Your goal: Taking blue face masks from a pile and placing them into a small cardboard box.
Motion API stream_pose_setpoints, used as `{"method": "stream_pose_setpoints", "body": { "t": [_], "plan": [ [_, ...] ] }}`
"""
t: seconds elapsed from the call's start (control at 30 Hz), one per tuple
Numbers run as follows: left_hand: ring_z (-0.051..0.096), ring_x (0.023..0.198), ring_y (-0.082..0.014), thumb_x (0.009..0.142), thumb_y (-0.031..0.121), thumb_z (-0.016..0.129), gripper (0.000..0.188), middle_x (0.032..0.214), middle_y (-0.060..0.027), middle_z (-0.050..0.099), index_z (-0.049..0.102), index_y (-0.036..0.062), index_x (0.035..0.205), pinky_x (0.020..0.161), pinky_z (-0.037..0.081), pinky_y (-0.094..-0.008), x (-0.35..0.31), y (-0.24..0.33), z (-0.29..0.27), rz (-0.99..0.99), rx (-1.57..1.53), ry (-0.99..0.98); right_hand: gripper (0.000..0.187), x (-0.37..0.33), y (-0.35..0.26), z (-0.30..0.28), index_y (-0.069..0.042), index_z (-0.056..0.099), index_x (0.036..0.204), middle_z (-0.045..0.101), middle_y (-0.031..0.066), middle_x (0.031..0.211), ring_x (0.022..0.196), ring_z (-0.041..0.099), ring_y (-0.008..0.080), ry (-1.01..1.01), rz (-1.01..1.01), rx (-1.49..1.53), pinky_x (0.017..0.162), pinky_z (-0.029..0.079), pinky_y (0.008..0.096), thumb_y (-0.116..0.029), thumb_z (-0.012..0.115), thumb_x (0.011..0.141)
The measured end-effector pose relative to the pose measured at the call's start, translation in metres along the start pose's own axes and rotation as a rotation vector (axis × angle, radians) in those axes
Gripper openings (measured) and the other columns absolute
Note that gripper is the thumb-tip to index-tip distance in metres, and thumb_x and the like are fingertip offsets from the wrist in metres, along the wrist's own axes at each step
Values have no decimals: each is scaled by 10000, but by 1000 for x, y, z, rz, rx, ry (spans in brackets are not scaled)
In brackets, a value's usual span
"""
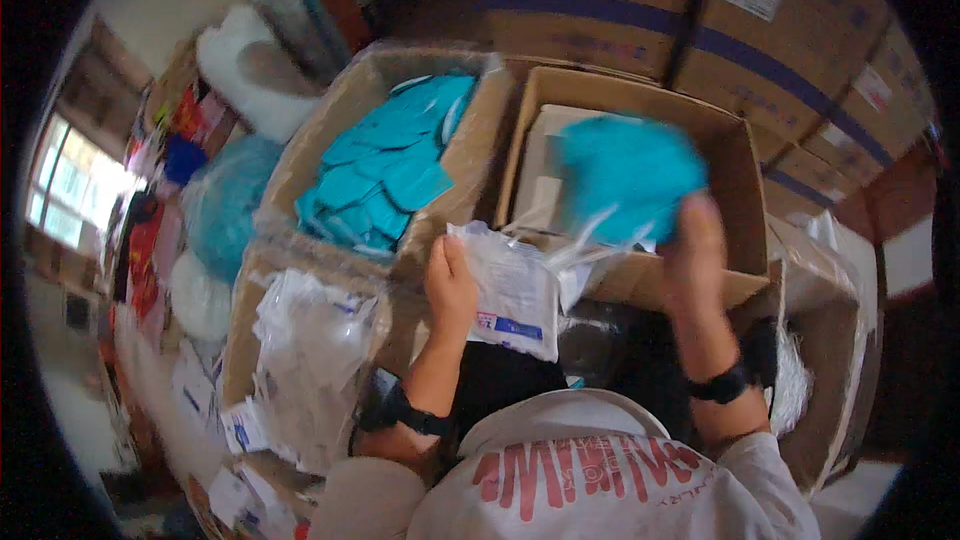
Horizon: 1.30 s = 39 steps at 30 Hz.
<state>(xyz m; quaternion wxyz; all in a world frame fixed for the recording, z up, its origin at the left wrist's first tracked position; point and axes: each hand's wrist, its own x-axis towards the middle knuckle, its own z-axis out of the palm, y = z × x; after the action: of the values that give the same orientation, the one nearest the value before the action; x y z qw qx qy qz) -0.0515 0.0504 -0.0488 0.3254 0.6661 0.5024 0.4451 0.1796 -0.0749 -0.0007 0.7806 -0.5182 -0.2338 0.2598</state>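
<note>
My left hand point(453, 285) pinches the upper left edge of a clear-and-white plastic bag point(513, 292) with a blue printed band near its bottom. My right hand point(695, 250) is closed on the right side of a teal bundle point(632, 175), which looks like stacked face masks with whitish straps trailing below. That bundle is smeared by motion and hangs over an open cardboard box point(742, 202). Left of it, a plastic-lined carton point(487, 135) holds a heap of similar teal pieces point(385, 170). My right fingers are partly hidden behind the hand.
A box at the lower left is filled with white printed plastic bags point(318, 350). Sealed cartons point(590, 15) are stacked along the back. Another open carton point(825, 340) stands at the right, beside white stringy material point(792, 380). Large plastic sacks point(232, 205) crowd the left side.
</note>
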Motion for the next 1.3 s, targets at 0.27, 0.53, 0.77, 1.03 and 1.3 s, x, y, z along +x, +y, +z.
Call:
{"method": "stream_pose_setpoints", "body": {
  "t": [0.27, 0.53, 0.77, 1.03, 1.3],
  "plan": [
    [505, 923, -288, 892, 208, 408, 286, 990, -182, 530, 518, -42, 978, 855, 373, -344, 47, -116, -228, 156, 405, 694, 477, 57, -51, -96, -17, 408, 1194, 469, 92, 1174, 1048, 465, 214, 154, 1, 198, 911, 349, 341, -338, 502, 855],
    [527, 951, -309, 840, 168, 451, 231, 998, -148, 579, 576, 41, 987, 835, 393, -366, -61, -299, -253, 271, 790, -373, 475, 36, -16, -101, -36, 424, 1199, 484, 73, 1159, 1018, 487, 201, 50, 241, 71, 884, 384, 333, -350, 499, 851],
    [542, 904, -289, 816, 154, 474, 215, 938, -143, 586, 582, 38, 960, 788, 415, -345, -76, -303, -219, -311, 603, -1004, 369, 11, -10, -39, -60, 461, 1149, 534, 30, 1059, 953, 517, 137, -112, 301, 51, 822, 427, 312, -281, 510, 858],
    [549, 775, -283, 819, 150, 501, 172, 835, -142, 577, 597, 9, 837, 724, 424, -326, 2, -145, -222, -47, 696, -389, 245, -7, -22, -30, -35, 514, 1040, 544, 0, 914, 827, 497, 70, -179, 158, -125, 726, 418, 219, -219, 494, 879],
    [485, 1040, -261, 704, 125, 654, 269, 1166, -150, 470, 559, 37, 940, 847, 395, -330, -8, 88, -21, 379, -244, -509, 178, -42, -30, -11, -10, 515, 937, 538, 28, 818, 766, 485, 89, -337, -33, -372, 683, 418, 231, -152, 556, 837]
  ]
}}
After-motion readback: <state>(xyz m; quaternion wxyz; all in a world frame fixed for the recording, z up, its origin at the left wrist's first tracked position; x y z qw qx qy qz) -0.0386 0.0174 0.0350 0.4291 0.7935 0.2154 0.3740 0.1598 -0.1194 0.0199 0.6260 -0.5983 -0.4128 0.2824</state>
